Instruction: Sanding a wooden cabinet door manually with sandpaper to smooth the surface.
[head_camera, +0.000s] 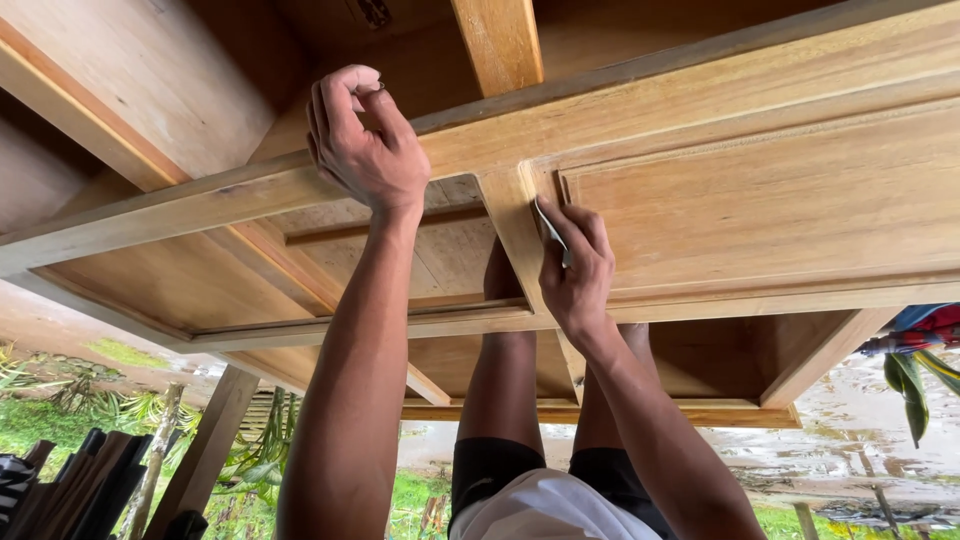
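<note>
A wooden door frame (640, 110) with raised panels is seen from a reversed, downward-looking angle, so that it fills the upper part of the view. The left hand (365, 140) is curled over the long rail of the frame, its fingers hooked round the edge and closed on the wood. The right hand (575, 265) is pressed against the upright stile where it meets the rail; a small folded sheet, probably sandpaper (550, 228), is pinched between its fingers and held flat on the wood just beside the corner of the solid panel (780, 200). An open bay (400, 250) lies between the two hands, and a lighter wooden beam (498, 40) is seen through the frame beyond it. The person's legs and dark shorts (500, 465) are partly hidden by both forearms. Wet ground (850, 420), grass (40, 420), a bundle of dark rods (80, 490) and a blue and red object (925, 325) are visible around the frame's edges.
</note>
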